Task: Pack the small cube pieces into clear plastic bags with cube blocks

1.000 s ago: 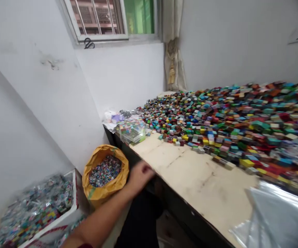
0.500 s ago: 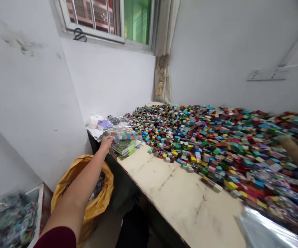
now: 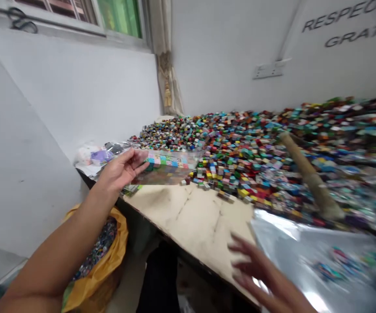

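Note:
My left hand (image 3: 123, 168) pinches the left end of a clear plastic bag (image 3: 171, 161) with a band of coloured squares printed along it. The bag is held above the left part of the table, in front of the heap of small coloured bricks (image 3: 236, 143). At the lower right, my right hand (image 3: 256, 269) is blurred, its fingers spread with nothing between them, over the table edge beside a silvery sheet (image 3: 292, 243). A few small colourful pieces lie on that sheet.
The pale table (image 3: 175, 208) has its front edge running diagonally. A yellow sack (image 3: 119, 248) of small pieces stands below left. A wooden stick (image 3: 311, 178) lies on the bricks. Plastic packets (image 3: 98, 155) sit at the left corner.
My left hand has lifted the clear bag off the stack at the table's left end. My right hand has come into view at the lower right. The view has turned to the right.

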Demonstrator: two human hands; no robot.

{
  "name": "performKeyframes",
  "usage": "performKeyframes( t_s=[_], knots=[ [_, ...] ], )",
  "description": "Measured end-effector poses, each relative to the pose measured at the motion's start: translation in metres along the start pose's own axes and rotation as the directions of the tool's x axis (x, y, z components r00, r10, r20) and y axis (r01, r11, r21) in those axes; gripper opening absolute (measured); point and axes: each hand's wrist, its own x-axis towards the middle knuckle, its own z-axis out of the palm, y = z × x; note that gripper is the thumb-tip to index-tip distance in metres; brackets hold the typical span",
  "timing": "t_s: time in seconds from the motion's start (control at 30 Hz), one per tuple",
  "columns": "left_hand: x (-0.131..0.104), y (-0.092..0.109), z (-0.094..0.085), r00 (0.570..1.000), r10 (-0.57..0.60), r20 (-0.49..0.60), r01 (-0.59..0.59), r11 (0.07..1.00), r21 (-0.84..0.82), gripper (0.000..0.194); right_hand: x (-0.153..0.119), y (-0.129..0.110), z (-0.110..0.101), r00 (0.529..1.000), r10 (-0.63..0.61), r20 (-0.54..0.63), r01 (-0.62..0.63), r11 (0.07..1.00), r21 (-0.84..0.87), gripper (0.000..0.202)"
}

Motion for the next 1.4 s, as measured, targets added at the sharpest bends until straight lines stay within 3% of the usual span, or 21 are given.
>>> performKeyframes(
  t_s=[0.13,0.2,0.3,0.37,0.4,0.47,0.5,0.53,0.6,0.63,0.7,0.73,0.77,0.87,0.97,1.03,1.1,1.17,1.27,1.33,1.4],
  knots=[
    [-0.045,-0.043,0.029,0.969,-0.237,0.073,0.244,0.963,-0.116,0.028,0.063,-0.026,-0.030,0.971,-0.090,-0.221,0.121,0.984,0.131,0.103],
    [-0.057,-0.071,0.032,0.930,-0.349,0.114,0.363,0.920,-0.146,0.028,0.074,-0.033,-0.041,0.979,-0.080,-0.188,0.113,0.978,0.173,0.105],
    [-0.062,-0.106,0.021,0.896,-0.421,0.139,0.436,0.894,-0.101,0.022,0.070,-0.027,-0.048,0.999,-0.022,-0.037,0.031,0.965,0.262,0.087],
    [-0.062,-0.117,0.007,0.917,-0.383,0.114,0.381,0.924,0.044,0.021,0.063,-0.017,-0.049,1.000,-0.030,0.004,0.028,0.958,0.284,0.077],
    [-0.063,-0.117,0.000,0.943,-0.316,0.101,0.299,0.942,0.154,0.025,0.060,-0.013,-0.050,0.999,-0.050,0.001,0.048,0.960,0.276,0.075],
    [-0.070,-0.110,-0.010,0.993,-0.064,0.098,0.019,0.914,0.406,0.034,0.054,-0.015,-0.054,0.994,-0.099,-0.043,0.106,0.974,0.202,0.077],
    [-0.075,-0.104,-0.011,0.986,0.107,0.130,-0.160,0.837,0.524,0.035,0.050,-0.021,-0.057,0.987,-0.135,-0.089,0.146,0.980,0.132,0.079],
    [-0.082,-0.097,-0.011,0.940,0.278,0.196,-0.339,0.711,0.616,0.036,0.045,-0.030,-0.061,0.970,-0.189,-0.149,0.197,0.980,0.034,0.079],
    [-0.094,-0.083,-0.002,0.752,0.487,0.444,-0.639,0.373,0.672,0.042,0.035,-0.056,-0.068,0.891,-0.375,-0.258,0.313,0.916,-0.250,0.073],
    [-0.099,-0.077,0.005,0.634,0.492,0.597,-0.750,0.202,0.630,0.047,0.030,-0.069,-0.070,0.822,-0.498,-0.275,0.367,0.833,-0.413,0.067],
    [-0.104,-0.070,0.019,0.422,0.359,0.832,-0.875,-0.078,0.477,0.048,0.023,-0.090,-0.073,0.681,-0.711,-0.175,0.446,0.593,-0.671,0.051],
    [-0.103,-0.069,0.026,0.363,0.268,0.893,-0.891,-0.183,0.417,0.044,0.022,-0.098,-0.073,0.629,-0.773,-0.084,0.472,0.466,-0.748,0.042],
    [-0.101,-0.068,0.032,0.338,0.190,0.922,-0.884,-0.272,0.380,0.037,0.022,-0.102,-0.072,0.596,-0.803,0.007,0.489,0.356,-0.796,0.035],
    [-0.088,-0.068,0.042,0.326,0.076,0.942,-0.824,-0.466,0.323,0.016,0.025,-0.108,-0.073,0.542,-0.825,0.159,0.487,0.154,-0.859,0.024],
    [-0.078,-0.065,0.045,0.293,0.075,0.953,-0.774,-0.567,0.282,0.020,0.025,-0.112,-0.081,0.481,-0.861,0.167,0.469,0.091,-0.879,0.021],
    [-0.077,-0.061,0.047,0.305,0.113,0.945,-0.743,-0.592,0.311,0.021,0.024,-0.115,-0.087,0.491,-0.853,0.176,0.478,0.094,-0.873,0.016],
    [-0.079,-0.057,0.050,0.348,0.138,0.927,-0.741,-0.565,0.362,0.020,0.023,-0.115,-0.095,0.544,-0.816,0.195,0.503,0.130,-0.855,0.017],
    [-0.082,-0.052,0.056,0.418,0.110,0.902,-0.766,-0.490,0.416,0.021,0.025,-0.114,-0.102,0.593,-0.775,0.219,0.541,0.182,-0.821,0.027],
    [-0.083,-0.046,0.066,0.523,-0.013,0.853,-0.806,-0.334,0.489,0.019,0.032,-0.114,-0.112,0.638,-0.725,0.259,0.582,0.233,-0.779,0.035],
    [-0.079,-0.041,0.071,0.567,-0.101,0.817,-0.809,-0.252,0.530,0.024,0.038,-0.119,-0.117,0.674,-0.677,0.296,0.585,0.244,-0.774,0.034],
    [-0.071,-0.037,0.074,0.611,-0.184,0.770,-0.790,-0.209,0.577,0.015,0.044,-0.127,-0.119,0.725,-0.595,0.346,0.575,0.247,-0.780,0.031]
  ],
)
